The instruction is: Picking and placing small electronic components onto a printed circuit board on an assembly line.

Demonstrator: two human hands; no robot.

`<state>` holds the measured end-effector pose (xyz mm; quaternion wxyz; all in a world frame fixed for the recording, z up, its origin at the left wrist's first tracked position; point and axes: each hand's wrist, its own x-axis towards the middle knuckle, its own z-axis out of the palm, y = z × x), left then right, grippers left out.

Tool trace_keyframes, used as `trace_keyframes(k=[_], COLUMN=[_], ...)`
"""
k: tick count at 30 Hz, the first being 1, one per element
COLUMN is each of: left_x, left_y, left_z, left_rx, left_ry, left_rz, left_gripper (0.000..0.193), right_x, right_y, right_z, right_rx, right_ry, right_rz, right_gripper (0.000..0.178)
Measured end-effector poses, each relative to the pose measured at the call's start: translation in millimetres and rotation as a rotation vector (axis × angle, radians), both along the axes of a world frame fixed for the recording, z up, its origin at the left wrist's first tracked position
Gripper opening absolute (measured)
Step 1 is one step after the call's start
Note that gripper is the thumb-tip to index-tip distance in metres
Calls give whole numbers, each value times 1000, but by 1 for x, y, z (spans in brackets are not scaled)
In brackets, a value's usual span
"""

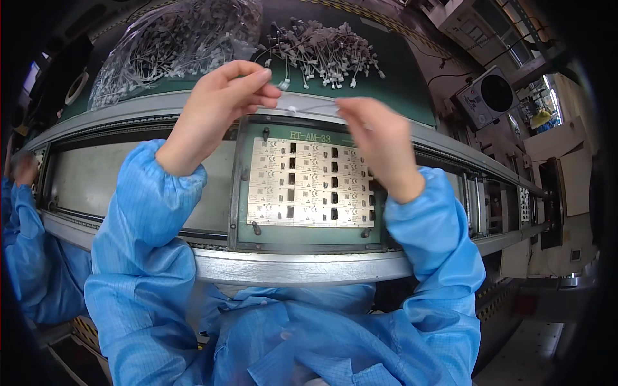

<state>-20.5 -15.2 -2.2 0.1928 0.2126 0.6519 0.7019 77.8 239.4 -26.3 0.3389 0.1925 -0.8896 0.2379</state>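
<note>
Above the far edge of a green fixture (243, 193), my right hand (384, 145) pinches a thin grey cable (318, 106). A small white connector (292, 109) on this cable points toward my left hand (215, 106). The thumb and fingers of my left hand are bent together, and what they hold, if anything, is hard to make out. Just beyond those fingertips is another pale connector (283, 85). In the fixture lies a panel of pale labelled boards (309, 183) in rows, with black rectangular parts. Both hands are somewhat blurred.
Loose cables with white connectors (328, 55) lie heaped on the green bench behind, beside a clear plastic bag (174, 48) full of similar cables. Metal conveyor rails (302, 267) run along the fixture. At far left appears another person's hand (26, 168). A boxy device (487, 96) stands at right.
</note>
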Motion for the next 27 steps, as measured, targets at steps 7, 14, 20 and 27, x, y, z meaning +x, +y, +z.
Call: trace_keyframes(k=[7,14,20,27], left_x=[7,5,13,12], left_y=[-29,-30,-27,-24], left_z=[-12,-27,-37,-50], left_rx=[-135,-422,-523,-559], left_ry=[461,951,1148,1106], left_rz=[80,116,145,172], left_gripper=[14,9,10,12], right_x=[3,5,5,3], right_y=[-30,-48,-41,-42], right_z=[-7,-14,-13,-9], right_rx=[443,292,86,65], right_ry=[47,-120,-404,-523], right_rz=[-34,-93,-17,-35], right_gripper=[16,11,10,7])
